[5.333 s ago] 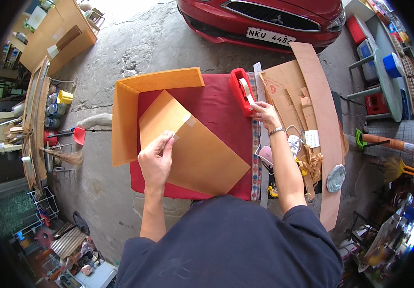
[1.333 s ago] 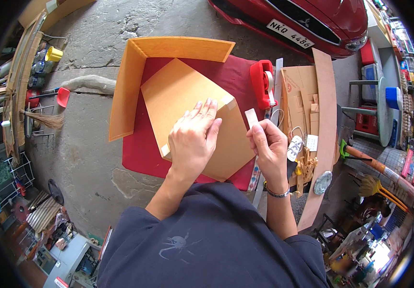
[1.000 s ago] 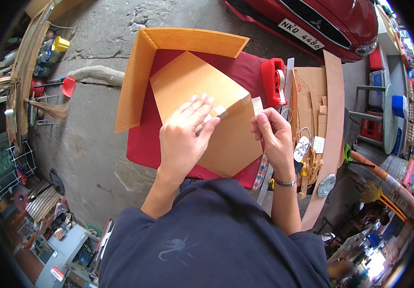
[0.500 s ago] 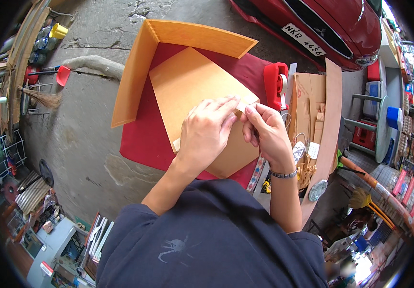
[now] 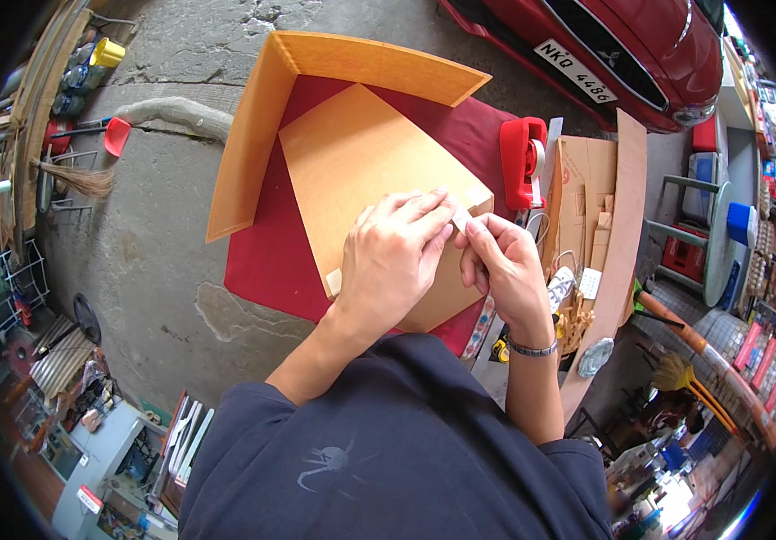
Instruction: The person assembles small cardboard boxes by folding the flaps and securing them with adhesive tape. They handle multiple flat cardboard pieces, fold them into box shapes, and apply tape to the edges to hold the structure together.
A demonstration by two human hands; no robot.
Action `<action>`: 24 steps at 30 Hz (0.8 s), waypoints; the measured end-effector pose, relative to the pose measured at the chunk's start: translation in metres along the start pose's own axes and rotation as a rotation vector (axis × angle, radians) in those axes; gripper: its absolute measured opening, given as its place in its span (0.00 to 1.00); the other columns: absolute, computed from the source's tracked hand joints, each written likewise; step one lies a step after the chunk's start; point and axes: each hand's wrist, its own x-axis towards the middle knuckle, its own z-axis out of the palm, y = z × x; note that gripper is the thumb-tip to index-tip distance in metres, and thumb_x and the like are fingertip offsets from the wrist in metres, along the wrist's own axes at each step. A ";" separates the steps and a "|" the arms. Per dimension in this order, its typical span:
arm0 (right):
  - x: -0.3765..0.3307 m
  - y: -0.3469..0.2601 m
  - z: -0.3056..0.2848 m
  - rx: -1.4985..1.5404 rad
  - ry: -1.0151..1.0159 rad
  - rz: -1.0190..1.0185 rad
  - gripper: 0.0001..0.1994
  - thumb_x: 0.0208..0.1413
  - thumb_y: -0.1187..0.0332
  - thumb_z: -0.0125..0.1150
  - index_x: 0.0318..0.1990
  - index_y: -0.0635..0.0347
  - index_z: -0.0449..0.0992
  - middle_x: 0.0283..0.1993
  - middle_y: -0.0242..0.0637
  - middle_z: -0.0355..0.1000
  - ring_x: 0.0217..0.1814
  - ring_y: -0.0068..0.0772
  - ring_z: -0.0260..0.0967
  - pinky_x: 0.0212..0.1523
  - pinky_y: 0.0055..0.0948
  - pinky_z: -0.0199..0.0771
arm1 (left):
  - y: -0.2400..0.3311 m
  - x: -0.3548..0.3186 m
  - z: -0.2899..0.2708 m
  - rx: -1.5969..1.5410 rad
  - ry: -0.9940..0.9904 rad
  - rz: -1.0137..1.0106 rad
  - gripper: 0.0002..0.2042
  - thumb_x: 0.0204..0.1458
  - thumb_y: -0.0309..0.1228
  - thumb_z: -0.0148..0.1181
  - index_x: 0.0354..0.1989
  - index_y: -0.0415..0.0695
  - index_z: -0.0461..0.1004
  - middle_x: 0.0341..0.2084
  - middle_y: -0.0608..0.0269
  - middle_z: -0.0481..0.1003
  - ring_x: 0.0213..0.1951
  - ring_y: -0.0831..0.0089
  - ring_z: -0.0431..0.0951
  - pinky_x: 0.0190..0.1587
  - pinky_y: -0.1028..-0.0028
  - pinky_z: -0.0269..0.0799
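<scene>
A short whitish strip of tape (image 5: 462, 219) stretches between my two hands. My right hand (image 5: 507, 270), a watch on its wrist, pinches one end between thumb and forefinger. My left hand (image 5: 392, 252) has its fingers pressed together at the other end. Beneath both hands lies a tan board box (image 5: 361, 153), turned at an angle on a dark red cloth surface (image 5: 266, 279). Pale tape pieces stick to its right corner (image 5: 476, 195) and its left corner (image 5: 334, 282). Behind it stands an upright, L-shaped tan panel (image 5: 370, 65).
A red tape dispenser (image 5: 521, 162) stands right of the box. Beyond it are cardboard pieces (image 5: 583, 166) and a long wooden strip (image 5: 627, 198). A yellow tape measure (image 5: 500, 349) lies near my right forearm. A red car (image 5: 622, 54) is parked at the far right.
My right hand has drawn slightly down, toward me, with the tape strip. The tape piece on the box's right corner now shows more fully.
</scene>
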 end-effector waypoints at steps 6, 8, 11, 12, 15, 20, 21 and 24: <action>-0.001 -0.002 0.005 -0.101 0.066 -0.011 0.15 0.70 0.61 0.53 0.33 0.61 0.74 0.17 0.29 0.68 0.13 0.10 0.56 0.14 0.13 0.51 | -0.002 0.001 0.001 0.025 -0.018 0.001 0.11 0.53 0.28 0.63 0.44 0.41 0.81 0.48 0.57 0.80 0.49 0.58 0.79 0.52 0.62 0.74; 0.002 0.000 0.007 -0.088 0.108 -0.010 0.14 0.68 0.62 0.56 0.32 0.61 0.75 0.18 0.27 0.68 0.16 0.11 0.59 0.18 0.15 0.54 | -0.004 0.002 -0.001 0.031 -0.017 0.005 0.12 0.53 0.28 0.62 0.45 0.41 0.81 0.48 0.57 0.80 0.50 0.58 0.79 0.52 0.61 0.74; 0.001 -0.002 0.013 -0.181 0.188 -0.012 0.15 0.67 0.61 0.57 0.31 0.63 0.76 0.20 0.24 0.68 0.20 0.11 0.60 0.20 0.15 0.56 | -0.002 0.001 -0.004 0.043 -0.037 0.001 0.12 0.55 0.29 0.60 0.47 0.41 0.79 0.47 0.56 0.80 0.50 0.58 0.78 0.52 0.61 0.73; 0.003 0.002 0.012 -0.216 0.193 -0.048 0.15 0.68 0.62 0.57 0.31 0.63 0.77 0.21 0.24 0.68 0.20 0.12 0.60 0.21 0.15 0.57 | -0.003 0.000 -0.004 0.047 -0.043 0.004 0.13 0.55 0.30 0.59 0.47 0.40 0.79 0.47 0.56 0.79 0.50 0.59 0.78 0.53 0.61 0.73; 0.008 0.014 0.007 -0.270 0.217 -0.132 0.15 0.68 0.63 0.56 0.31 0.64 0.77 0.22 0.24 0.67 0.23 0.13 0.61 0.24 0.16 0.60 | 0.000 -0.002 -0.002 0.071 -0.068 -0.036 0.14 0.54 0.32 0.58 0.46 0.40 0.78 0.49 0.56 0.78 0.53 0.62 0.77 0.55 0.63 0.72; 0.000 0.023 0.006 -0.125 0.262 -0.142 0.13 0.68 0.66 0.55 0.50 0.69 0.74 0.45 0.37 0.76 0.43 0.22 0.71 0.46 0.21 0.72 | 0.009 -0.004 0.004 0.089 -0.174 -0.117 0.18 0.51 0.32 0.57 0.49 0.36 0.78 0.50 0.53 0.77 0.57 0.57 0.74 0.57 0.63 0.70; 0.000 0.028 -0.007 -0.137 0.208 -0.147 0.15 0.68 0.68 0.55 0.55 0.70 0.72 0.51 0.40 0.76 0.49 0.25 0.72 0.51 0.23 0.72 | 0.008 -0.004 0.008 0.054 -0.191 -0.135 0.19 0.51 0.32 0.57 0.49 0.35 0.78 0.51 0.52 0.77 0.57 0.56 0.74 0.57 0.63 0.70; -0.009 0.025 -0.005 -0.225 0.251 -0.095 0.26 0.64 0.71 0.58 0.67 0.69 0.61 0.67 0.44 0.66 0.61 0.33 0.69 0.61 0.30 0.71 | 0.010 -0.002 0.012 0.048 -0.247 -0.167 0.19 0.51 0.33 0.56 0.47 0.32 0.79 0.52 0.48 0.77 0.58 0.55 0.72 0.54 0.66 0.70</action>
